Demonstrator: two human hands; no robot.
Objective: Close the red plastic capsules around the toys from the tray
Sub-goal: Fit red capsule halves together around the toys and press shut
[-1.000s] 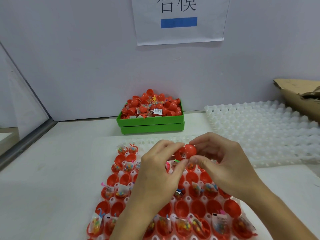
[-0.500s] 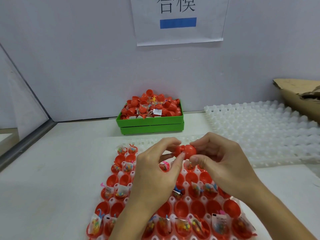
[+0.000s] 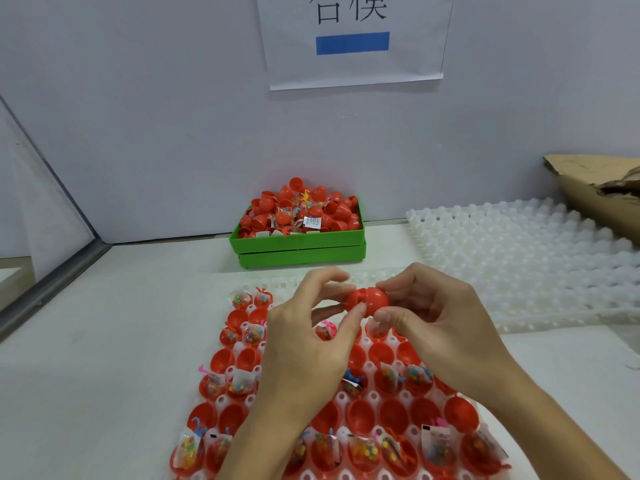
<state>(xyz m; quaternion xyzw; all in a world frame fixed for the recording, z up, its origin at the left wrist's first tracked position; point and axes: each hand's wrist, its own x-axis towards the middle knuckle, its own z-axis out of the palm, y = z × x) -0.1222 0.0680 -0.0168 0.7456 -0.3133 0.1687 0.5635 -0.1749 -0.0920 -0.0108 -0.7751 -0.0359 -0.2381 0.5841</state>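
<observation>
Both hands (image 3: 374,327) pinching one capsule (image 3: 369,300)

Red capsule (image 3: 369,300): round, glossy, held level just above far end of white tray (image 3: 375,393); seam looks nearly closed, partly hidden. Tray cells hold open red halves (image 3: 360,415), some with bagged toys (image 3: 362,452).

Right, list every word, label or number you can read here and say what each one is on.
"合模", tops cut off by the frame edge, above a solid blue bar: white paper sign on the wall.
White label on a packet in the green bin: print too small to read.
White tags on toy packets in the tray: too blurred to read.
</observation>
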